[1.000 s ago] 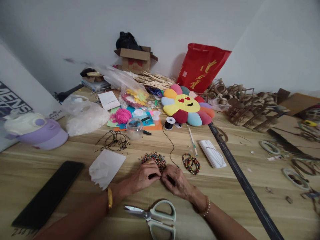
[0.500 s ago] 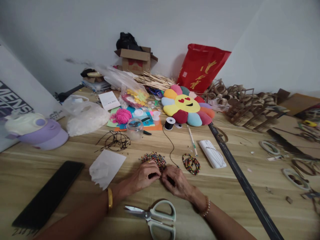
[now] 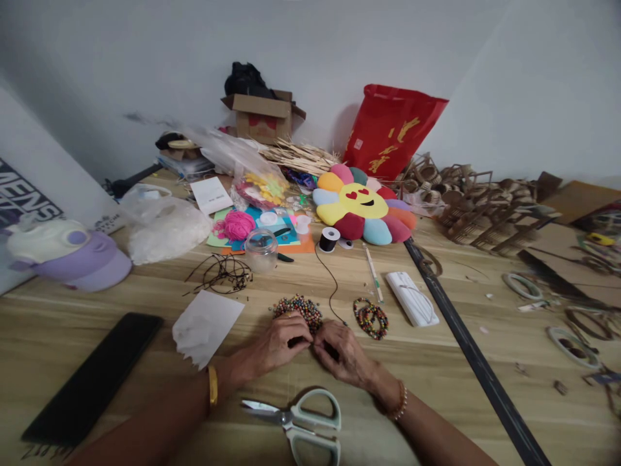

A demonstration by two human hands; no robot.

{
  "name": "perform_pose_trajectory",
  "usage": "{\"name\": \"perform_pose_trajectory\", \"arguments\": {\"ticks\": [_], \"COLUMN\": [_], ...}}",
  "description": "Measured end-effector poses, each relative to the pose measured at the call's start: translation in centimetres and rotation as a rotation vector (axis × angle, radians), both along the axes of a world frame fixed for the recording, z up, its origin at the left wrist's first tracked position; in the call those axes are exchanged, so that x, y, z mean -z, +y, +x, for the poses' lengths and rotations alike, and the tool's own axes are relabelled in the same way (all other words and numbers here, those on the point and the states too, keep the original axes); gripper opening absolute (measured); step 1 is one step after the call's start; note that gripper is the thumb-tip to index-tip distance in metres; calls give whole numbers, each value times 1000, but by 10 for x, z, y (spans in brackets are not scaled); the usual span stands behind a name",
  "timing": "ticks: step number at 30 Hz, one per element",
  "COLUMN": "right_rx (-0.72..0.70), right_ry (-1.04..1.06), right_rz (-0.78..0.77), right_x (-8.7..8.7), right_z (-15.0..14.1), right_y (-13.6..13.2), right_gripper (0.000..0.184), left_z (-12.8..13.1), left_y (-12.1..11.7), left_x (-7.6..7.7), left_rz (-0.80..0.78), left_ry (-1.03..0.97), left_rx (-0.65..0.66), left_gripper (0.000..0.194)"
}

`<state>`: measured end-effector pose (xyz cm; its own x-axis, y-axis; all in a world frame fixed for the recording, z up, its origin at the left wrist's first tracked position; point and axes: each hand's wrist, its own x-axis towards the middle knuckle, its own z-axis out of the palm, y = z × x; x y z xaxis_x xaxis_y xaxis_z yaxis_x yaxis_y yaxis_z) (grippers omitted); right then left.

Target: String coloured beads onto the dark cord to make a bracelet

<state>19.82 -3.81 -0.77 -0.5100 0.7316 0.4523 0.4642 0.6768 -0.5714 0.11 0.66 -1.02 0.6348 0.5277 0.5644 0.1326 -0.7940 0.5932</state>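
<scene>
My left hand [image 3: 277,345] and my right hand [image 3: 341,353] rest on the wooden table [image 3: 436,369] with fingertips pinched together, almost touching each other. They sit at the near edge of a pile of small coloured beads [image 3: 299,307]. What each pinch holds is too small to make out. A thin black cord [image 3: 332,285] runs from a black spool [image 3: 329,239] down to my right hand. A finished beaded bracelet [image 3: 371,318] lies just right of my right hand. Scissors with pale green handles [image 3: 301,422] lie close in front of my wrists.
A black phone [image 3: 94,377] and white paper [image 3: 206,325] lie to the left, a tangle of dark cord [image 3: 222,272] and a clear jar [image 3: 261,249] behind. A flower-face cushion [image 3: 361,205], white case [image 3: 412,298], long dark strip [image 3: 475,362] and cardboard pieces [image 3: 485,200] fill the right.
</scene>
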Motion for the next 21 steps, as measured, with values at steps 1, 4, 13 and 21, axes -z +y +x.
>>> {"name": "perform_pose_trajectory", "arguments": {"ticks": [1,4,13,21], "right_rx": [-3,-2,2,-6], "right_ry": [3,6,-26,3], "right_rz": [0,4,-4,-1], "right_x": [0,2,2,2], "right_z": [0,0,0,0], "right_y": [0,0,0,0], "right_gripper": [11,10,14,12], "left_z": [0,0,0,0], "left_y": [0,0,-1,-1], "left_x": [0,1,5,-1], "left_rz": [2,1,-13,-18], "left_ry": [-1,8,47,22], "left_rx": [0,2,6,6], "left_gripper": [14,14,13,13]}}
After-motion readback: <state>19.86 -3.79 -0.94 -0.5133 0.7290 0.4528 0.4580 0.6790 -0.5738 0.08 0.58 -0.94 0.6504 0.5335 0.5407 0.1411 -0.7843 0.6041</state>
